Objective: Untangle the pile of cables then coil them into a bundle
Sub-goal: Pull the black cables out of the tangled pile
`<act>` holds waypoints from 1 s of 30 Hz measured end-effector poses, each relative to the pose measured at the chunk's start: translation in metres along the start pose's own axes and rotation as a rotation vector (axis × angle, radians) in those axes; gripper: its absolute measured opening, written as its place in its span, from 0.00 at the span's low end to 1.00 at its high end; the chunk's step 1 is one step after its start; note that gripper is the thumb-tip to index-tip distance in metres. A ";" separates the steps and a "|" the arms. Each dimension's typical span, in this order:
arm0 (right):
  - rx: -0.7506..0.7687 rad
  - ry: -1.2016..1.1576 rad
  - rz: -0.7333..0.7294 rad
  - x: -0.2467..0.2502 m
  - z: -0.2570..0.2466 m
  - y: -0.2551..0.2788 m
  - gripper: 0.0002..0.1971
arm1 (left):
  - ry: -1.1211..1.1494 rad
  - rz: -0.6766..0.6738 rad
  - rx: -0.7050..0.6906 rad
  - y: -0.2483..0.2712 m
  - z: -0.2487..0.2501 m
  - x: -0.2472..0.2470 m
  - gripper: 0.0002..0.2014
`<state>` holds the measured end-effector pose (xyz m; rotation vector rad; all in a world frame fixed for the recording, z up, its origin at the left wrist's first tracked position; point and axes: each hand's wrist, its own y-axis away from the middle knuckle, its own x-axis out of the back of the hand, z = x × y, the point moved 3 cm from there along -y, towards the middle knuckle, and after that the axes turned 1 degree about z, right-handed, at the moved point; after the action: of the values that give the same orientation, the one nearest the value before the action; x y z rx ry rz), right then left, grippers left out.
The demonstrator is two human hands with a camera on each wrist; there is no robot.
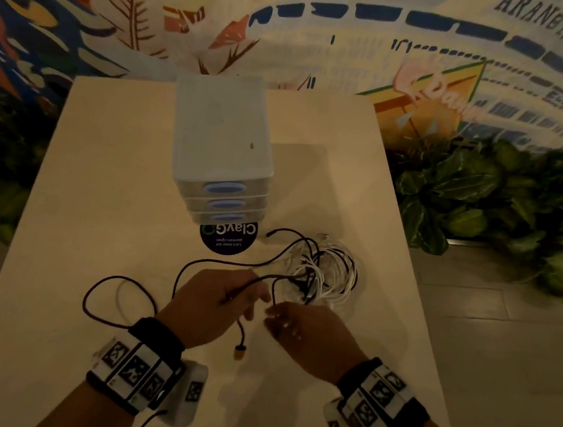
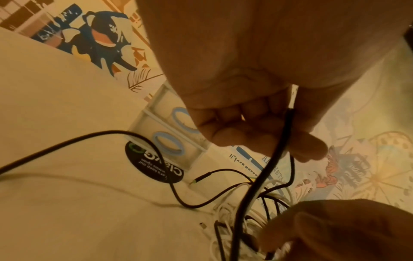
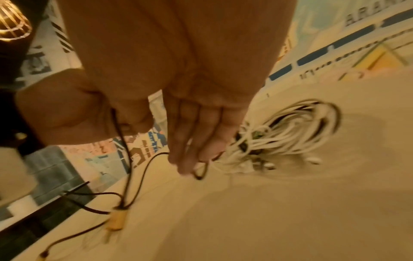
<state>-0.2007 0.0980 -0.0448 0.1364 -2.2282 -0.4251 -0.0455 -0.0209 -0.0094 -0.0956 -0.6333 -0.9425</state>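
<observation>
A tangle of white and black cables (image 1: pixel 327 273) (image 3: pixel 286 130) lies on the beige table (image 1: pixel 104 179), right of centre. One black cable (image 1: pixel 199 262) runs out of it, loops to the left and passes through my left hand (image 1: pixel 251 303) (image 2: pixel 279 141), which grips it between thumb and curled fingers. Its yellow plug (image 1: pixel 238 352) (image 3: pixel 118 219) hangs just below that hand. My right hand (image 1: pixel 273 319) (image 3: pixel 194 164) is close beside the left, at the tangle's near edge. Its fingertips pinch a small loop of the black cable.
A white drawer unit (image 1: pixel 221 145) stands at the table's middle back, with a round black sticker (image 1: pixel 227 239) in front of it. Leafy plants (image 1: pixel 497 206) line the floor to the right. A painted wall rises behind the table.
</observation>
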 end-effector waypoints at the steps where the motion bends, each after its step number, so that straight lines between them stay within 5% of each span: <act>1: -0.045 0.020 0.092 0.007 0.011 0.006 0.24 | 0.009 -0.003 0.031 0.001 -0.002 -0.001 0.12; 4: -0.176 -0.075 0.373 0.029 0.035 0.024 0.14 | 0.040 -0.027 0.114 0.004 -0.010 -0.003 0.10; 7: -0.229 -0.205 0.503 0.046 0.042 0.019 0.07 | 0.059 -0.097 0.173 0.004 -0.014 -0.005 0.14; 12: -0.244 -0.210 0.341 0.046 0.043 -0.012 0.16 | 0.029 -0.186 0.208 -0.004 -0.011 -0.009 0.11; 20: -0.139 -0.354 0.280 0.025 0.040 -0.023 0.07 | -0.173 -0.289 0.202 -0.031 -0.008 -0.027 0.11; 24: -0.172 -0.501 0.176 0.027 0.041 -0.023 0.09 | -0.187 -0.188 0.231 -0.035 -0.017 -0.029 0.12; 30: -0.223 -0.404 0.365 0.057 0.066 -0.032 0.09 | -0.178 -0.035 0.246 -0.031 -0.025 -0.031 0.10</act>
<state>-0.2891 0.0712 -0.0529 -0.5081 -2.5054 -0.5285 -0.0707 -0.0253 -0.0525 0.0512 -0.9135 -0.8893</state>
